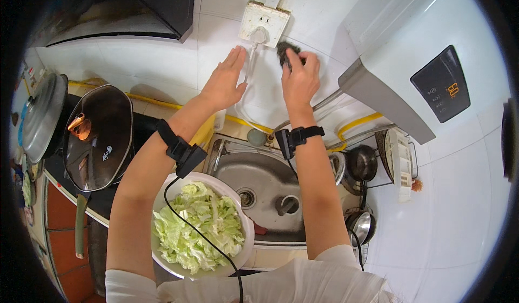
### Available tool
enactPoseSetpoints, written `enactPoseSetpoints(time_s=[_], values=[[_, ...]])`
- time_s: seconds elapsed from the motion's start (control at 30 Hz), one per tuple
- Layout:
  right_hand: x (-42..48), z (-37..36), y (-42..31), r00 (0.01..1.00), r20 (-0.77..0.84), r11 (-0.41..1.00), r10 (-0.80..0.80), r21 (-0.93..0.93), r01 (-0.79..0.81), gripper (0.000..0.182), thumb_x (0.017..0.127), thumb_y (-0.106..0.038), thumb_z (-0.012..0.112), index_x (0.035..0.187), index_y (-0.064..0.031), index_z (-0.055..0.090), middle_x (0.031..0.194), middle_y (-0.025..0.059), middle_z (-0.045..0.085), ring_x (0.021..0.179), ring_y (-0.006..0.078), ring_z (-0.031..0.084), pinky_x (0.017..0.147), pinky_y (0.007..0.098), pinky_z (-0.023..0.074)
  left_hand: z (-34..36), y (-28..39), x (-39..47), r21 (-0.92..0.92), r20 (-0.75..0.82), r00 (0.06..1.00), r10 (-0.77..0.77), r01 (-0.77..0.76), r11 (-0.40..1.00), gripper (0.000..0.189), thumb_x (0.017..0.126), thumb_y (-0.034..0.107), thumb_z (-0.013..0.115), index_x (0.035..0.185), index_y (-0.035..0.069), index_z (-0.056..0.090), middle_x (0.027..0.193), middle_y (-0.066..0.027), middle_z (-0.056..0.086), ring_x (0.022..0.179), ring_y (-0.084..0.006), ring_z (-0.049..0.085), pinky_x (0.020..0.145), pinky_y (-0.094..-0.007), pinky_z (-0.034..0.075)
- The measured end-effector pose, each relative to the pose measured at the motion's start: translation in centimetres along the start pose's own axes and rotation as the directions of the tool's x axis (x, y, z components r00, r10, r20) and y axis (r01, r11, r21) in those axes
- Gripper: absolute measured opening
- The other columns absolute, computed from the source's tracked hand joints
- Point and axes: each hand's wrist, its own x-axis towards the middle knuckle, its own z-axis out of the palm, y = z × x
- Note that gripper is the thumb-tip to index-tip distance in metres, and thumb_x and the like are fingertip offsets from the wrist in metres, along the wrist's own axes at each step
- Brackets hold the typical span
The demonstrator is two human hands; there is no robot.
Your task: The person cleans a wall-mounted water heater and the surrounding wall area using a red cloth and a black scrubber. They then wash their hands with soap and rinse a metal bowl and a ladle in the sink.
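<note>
My right hand (pixel 301 74) grips a dark scouring pad (pixel 288 54) against the white tiled wall, just right of and below a stained wall socket (pixel 264 21). A plug (pixel 258 35) sits in that socket, and its white cable (pixel 250 66) hangs down between my hands. My left hand (pixel 225 78) is raised left of the cable with its fingers stretched out and nothing in it; whether it touches the wall I cannot tell. Both wrists wear black straps with small devices.
A white basin (pixel 248 238) of torn leafy greens (pixel 198 226) overlaps the steel sink (pixel 267 181). Left are a glass-lidded pan (pixel 99 141) and another lidded pot (pixel 44 116). A water heater (pixel 405 31) hangs upper right above metal hoses. Small pans (pixel 361 163) stand right; a range hood (pixel 121 7) is upper left.
</note>
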Motion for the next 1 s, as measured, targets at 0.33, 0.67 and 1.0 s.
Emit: enactPoseSetpoints(time_s=[0.33, 0.67, 1.0], values=[[-0.1, 0.2, -0.2, 0.999, 0.033, 0.999, 0.033, 0.008, -0.033, 0.043, 0.066, -0.004, 0.078, 0.105, -0.0191, 0.070, 0.100, 0.0059, 0.052, 0.096, 0.0282, 0.055, 0.071, 0.0404, 0.0508, -0.1, 1.5, 1.1, 0.064, -0.032, 0.998, -0.056, 0.058, 0.996, 0.086, 0.081, 0.009, 0.066, 0.150, 0.000, 0.015, 0.157, -0.0254, 0.008, 0.146, -0.0379, 0.010, 0.115, -0.0531, 0.021], [-0.6, 0.2, 0.6, 0.999, 0.042, 1.000, 0.018, -0.020, -0.018, 0.042, 0.066, -0.004, 0.077, 0.104, -0.0196, 0.067, 0.101, 0.0059, 0.049, 0.097, 0.0283, 0.055, 0.068, 0.0406, 0.0541, 0.0, 1.5, 1.6, 0.090, -0.030, 0.996, -0.085, 0.087, 0.992, 0.091, 0.080, 0.011, 0.067, 0.151, 0.001, 0.011, 0.157, -0.0241, 0.007, 0.147, -0.0366, 0.009, 0.115, -0.0547, 0.020], [2.0, 0.2, -0.3, 0.998, -0.026, 0.995, -0.054, -0.089, 0.052, 0.040, 0.069, -0.006, 0.075, 0.107, -0.0173, 0.069, 0.100, 0.0069, 0.052, 0.097, 0.0293, 0.054, 0.073, 0.0407, 0.0507, -0.9, 1.0, 1.8, 0.134, -0.091, 0.989, -0.113, 0.125, 0.983, 0.092, 0.080, 0.011, 0.066, 0.151, 0.002, 0.009, 0.158, -0.0204, 0.007, 0.147, -0.0342, 0.009, 0.115, -0.0547, 0.020]])
